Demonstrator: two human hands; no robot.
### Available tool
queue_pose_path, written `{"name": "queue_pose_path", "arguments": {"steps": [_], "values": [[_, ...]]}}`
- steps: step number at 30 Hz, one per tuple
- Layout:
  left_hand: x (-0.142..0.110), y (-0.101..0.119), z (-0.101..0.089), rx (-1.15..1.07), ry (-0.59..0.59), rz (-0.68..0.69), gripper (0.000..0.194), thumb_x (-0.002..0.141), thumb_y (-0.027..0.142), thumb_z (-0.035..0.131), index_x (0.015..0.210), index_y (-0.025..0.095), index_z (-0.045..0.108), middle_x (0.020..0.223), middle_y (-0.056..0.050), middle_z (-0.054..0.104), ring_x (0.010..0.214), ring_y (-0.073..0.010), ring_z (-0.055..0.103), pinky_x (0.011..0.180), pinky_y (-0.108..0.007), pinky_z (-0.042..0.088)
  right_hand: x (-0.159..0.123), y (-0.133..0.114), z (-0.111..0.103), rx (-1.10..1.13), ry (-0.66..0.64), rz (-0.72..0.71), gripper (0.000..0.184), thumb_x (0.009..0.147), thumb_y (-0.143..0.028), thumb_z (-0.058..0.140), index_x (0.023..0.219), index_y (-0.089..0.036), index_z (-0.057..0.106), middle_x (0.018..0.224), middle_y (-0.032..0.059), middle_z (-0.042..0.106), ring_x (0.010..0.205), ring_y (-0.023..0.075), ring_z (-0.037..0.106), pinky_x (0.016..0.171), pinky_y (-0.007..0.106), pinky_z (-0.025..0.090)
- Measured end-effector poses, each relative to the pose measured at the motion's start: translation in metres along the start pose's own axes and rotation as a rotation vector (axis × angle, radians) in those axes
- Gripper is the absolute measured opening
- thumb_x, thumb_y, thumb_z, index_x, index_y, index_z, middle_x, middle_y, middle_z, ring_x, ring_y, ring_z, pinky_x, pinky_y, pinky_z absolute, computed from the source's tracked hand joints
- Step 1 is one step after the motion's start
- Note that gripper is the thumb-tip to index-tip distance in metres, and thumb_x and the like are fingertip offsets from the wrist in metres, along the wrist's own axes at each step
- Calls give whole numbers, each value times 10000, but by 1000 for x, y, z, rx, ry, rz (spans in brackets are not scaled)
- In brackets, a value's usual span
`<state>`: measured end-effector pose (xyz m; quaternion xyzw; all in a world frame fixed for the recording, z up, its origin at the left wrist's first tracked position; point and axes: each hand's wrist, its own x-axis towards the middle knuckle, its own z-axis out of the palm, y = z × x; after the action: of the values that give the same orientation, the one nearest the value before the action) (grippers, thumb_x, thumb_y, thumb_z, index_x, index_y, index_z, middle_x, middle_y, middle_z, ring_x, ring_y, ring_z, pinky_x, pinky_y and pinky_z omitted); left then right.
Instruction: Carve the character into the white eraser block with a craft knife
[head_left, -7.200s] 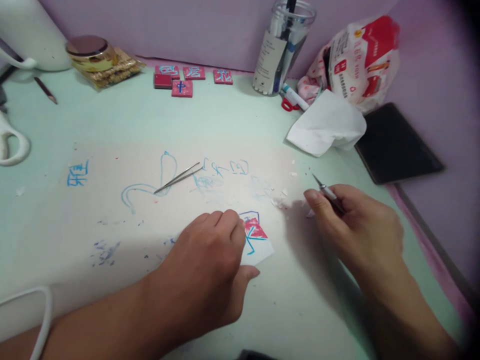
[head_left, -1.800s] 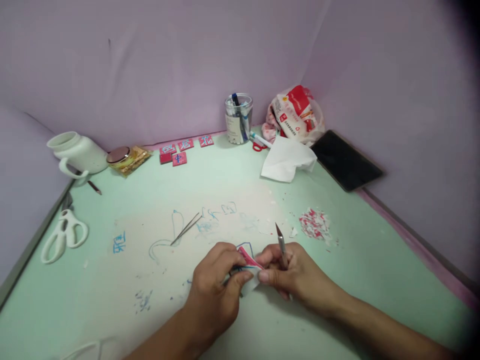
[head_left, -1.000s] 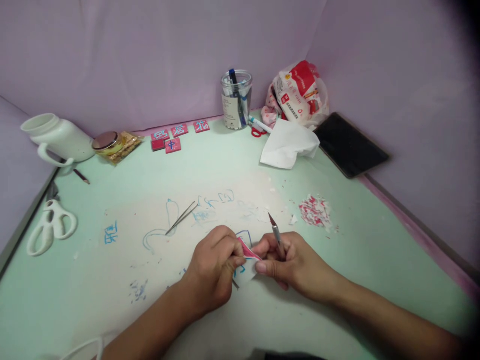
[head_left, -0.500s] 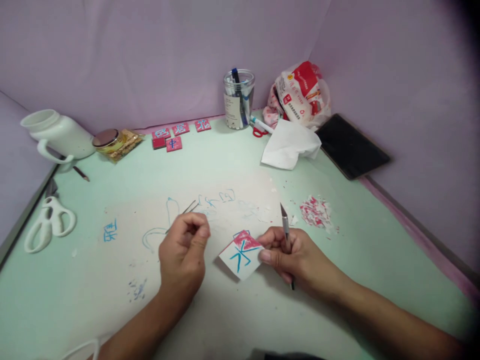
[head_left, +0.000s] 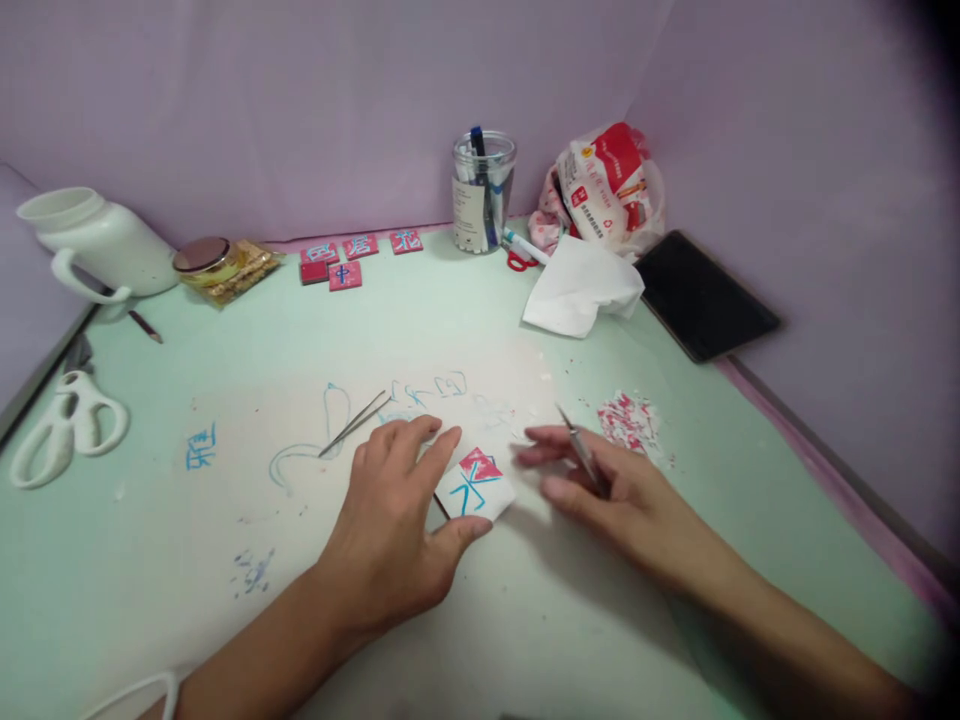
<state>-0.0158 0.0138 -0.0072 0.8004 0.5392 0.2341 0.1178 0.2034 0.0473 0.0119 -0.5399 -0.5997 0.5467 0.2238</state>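
1. Out of your right hand's pinch, the marked white card [head_left: 496,495] has come over to your left hand [head_left: 394,510], low at the desk [head_left: 420,345]; whether it lies flat you can't tell from here.
2. Your left fingers are spread open around the card's left side, with the thumb at its lower edge; a pink patch and blue strokes show on its face.
3. Your right hand [head_left: 626,490], at three o'clock from the card and apart from it, grips the craft knife [head_left: 583,455], blade up and leftward; its thumb and forefinger stand parted.
4. Tweezers [head_left: 352,425] lie at ten o'clock from the card, on the drawn marks, and the white scissors [head_left: 73,425] well apart at nine.
5. Pink and white shavings [head_left: 628,422] are heaped at two o'clock, with the black tablet [head_left: 709,295] farther out that way.
6. Look to twelve for the pen jar [head_left: 469,215], one for the crumpled tissue [head_left: 577,290], and eleven for the pink tiles [head_left: 345,276].
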Motion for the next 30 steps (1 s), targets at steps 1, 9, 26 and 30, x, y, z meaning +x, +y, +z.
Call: {"name": "queue_pose_path", "arguments": {"steps": [1, 9, 26, 30], "values": [[0, 0, 0, 17, -14, 13, 555, 757, 328, 682, 1226, 89, 505, 1220, -189, 499, 1099, -347, 441, 894, -561, 389, -1, 1, -5, -90, 55, -64, 485, 835, -501, 555, 1237, -230, 542, 1107, 75, 658, 675, 137, 560, 593, 282, 456], [-5, 13, 6, 69, -25, -34, 537, 691, 337, 738, 1135, 131, 516, 1027, -119, 549, 953, -303, 478, 816, -502, 366, -1, 9, -12, -404, 175, -377, 275, 965, -345, 393, 1039, -237, 634, 933, 35, 662, 805, 160, 610, 694, 281, 470], [-3, 12, 8, -65, -64, -51, 511, 686, 153, 601, 1181, 190, 481, 1060, -113, 507, 956, -305, 464, 812, -538, 378, 0, 15, -8, -410, 238, -443, 184, 895, -228, 516, 1033, -241, 636, 873, 34, 645, 742, 143, 613, 555, 229, 490], [-2, 12, 8, -66, -68, -58, 513, 677, 126, 591, 1177, 186, 488, 1054, -110, 506, 955, -304, 463, 809, -540, 380, 1, 14, -8, -473, 215, -468, 114, 882, -213, 519, 932, -229, 621, 809, 18, 638, 692, 134, 602, 566, 233, 486]]}}
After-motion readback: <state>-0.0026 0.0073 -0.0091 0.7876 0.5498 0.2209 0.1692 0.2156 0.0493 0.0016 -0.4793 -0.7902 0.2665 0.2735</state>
